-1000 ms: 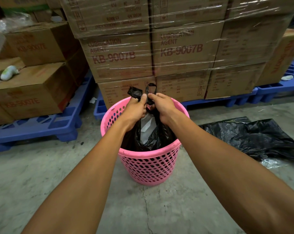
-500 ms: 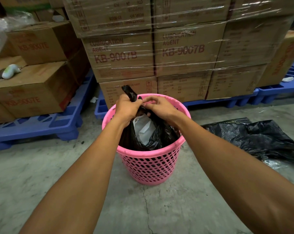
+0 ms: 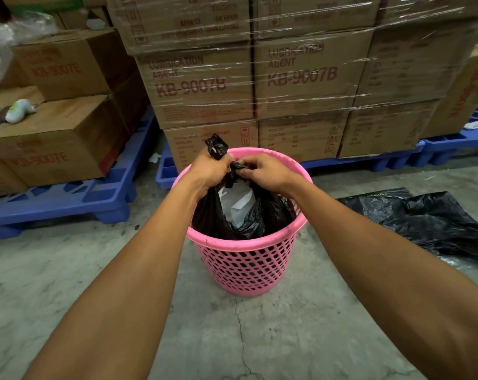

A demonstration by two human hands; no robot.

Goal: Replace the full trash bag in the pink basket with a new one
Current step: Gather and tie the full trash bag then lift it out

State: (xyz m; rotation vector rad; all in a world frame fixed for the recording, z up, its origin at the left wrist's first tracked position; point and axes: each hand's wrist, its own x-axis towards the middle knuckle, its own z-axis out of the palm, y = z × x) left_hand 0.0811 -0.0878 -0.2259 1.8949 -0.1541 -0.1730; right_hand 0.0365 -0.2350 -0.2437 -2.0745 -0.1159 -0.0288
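A pink perforated basket [image 3: 246, 267] stands on the concrete floor in the middle of the head view. Inside it sits a full black trash bag [image 3: 213, 215] with white paper showing through its gap. My left hand [image 3: 209, 170] grips one bunched handle of the bag, whose end sticks up above my fist. My right hand [image 3: 265, 171] pinches the other handle right beside it, over the basket's far rim. A loose black bag [image 3: 424, 218] lies flat on the floor to the right of the basket.
Shrink-wrapped cardboard boxes [image 3: 300, 78] on blue pallets [image 3: 76, 198] stand close behind and to the left of the basket. A white object [image 3: 19, 111] lies on a left box. Cracked concrete floor [image 3: 232, 338] stretches in front.
Both hands have come down closer to the basket's rim and drawn together. The loop of the bag's handle seen above my right hand has been pulled in between the hands.
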